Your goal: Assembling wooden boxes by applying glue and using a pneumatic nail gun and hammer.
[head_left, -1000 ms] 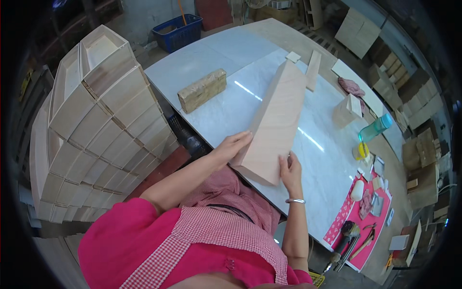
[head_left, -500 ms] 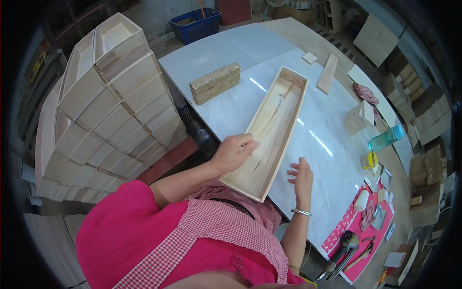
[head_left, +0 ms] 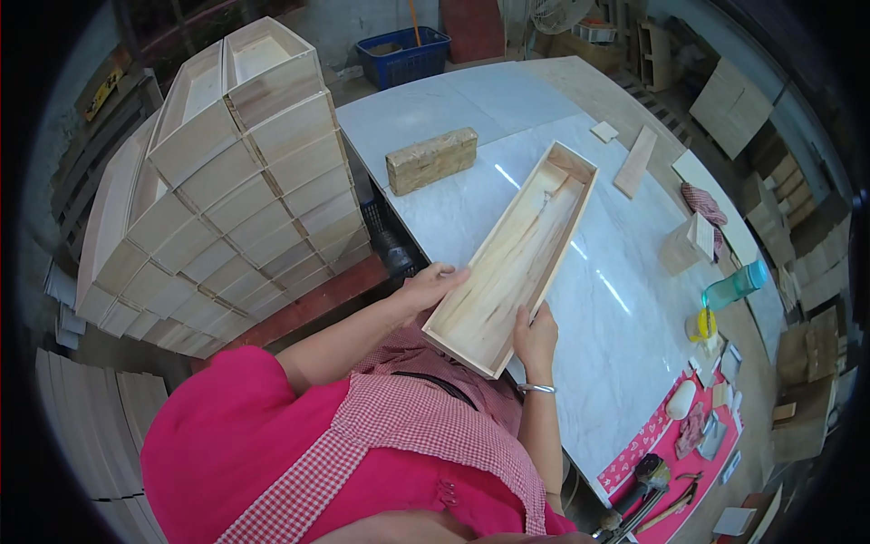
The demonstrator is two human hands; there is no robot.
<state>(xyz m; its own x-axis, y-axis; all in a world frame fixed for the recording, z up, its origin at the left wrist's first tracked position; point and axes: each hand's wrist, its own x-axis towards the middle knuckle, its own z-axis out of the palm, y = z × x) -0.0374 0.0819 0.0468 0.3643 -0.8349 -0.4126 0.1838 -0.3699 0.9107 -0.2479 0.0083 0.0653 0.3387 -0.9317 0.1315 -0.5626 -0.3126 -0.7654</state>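
Note:
A long, shallow wooden box (head_left: pixel 514 263) with an open top lies at a slant, its near end jutting past the edge of the pale marble-look table (head_left: pixel 625 363). My left hand (head_left: pixel 433 287) grips its left wall, with the fingertips at the rim. On the opposite side, my right hand (head_left: pixel 536 339), with a bangle at the wrist, holds the right wall near the close end, thumb at the rim. Knots and dark streaks mark the bare wood inside. The undersides of the fingers are partly hidden.
At left rises a tall stack of similar wooden boxes (head_left: pixel 272 172). A tape-wrapped block (head_left: pixel 431 161) sits on the table's far left. Along the right are a wood strip (head_left: pixel 635 161), a small wooden block (head_left: pixel 687 245), a teal bottle (head_left: pixel 734 286) and a power tool (head_left: pixel 645 485) on pink cloth.
My right hand has moved left from beside the box and now holds its right wall. The left hand has shifted from over the rim to the left wall. The view has shifted slightly.

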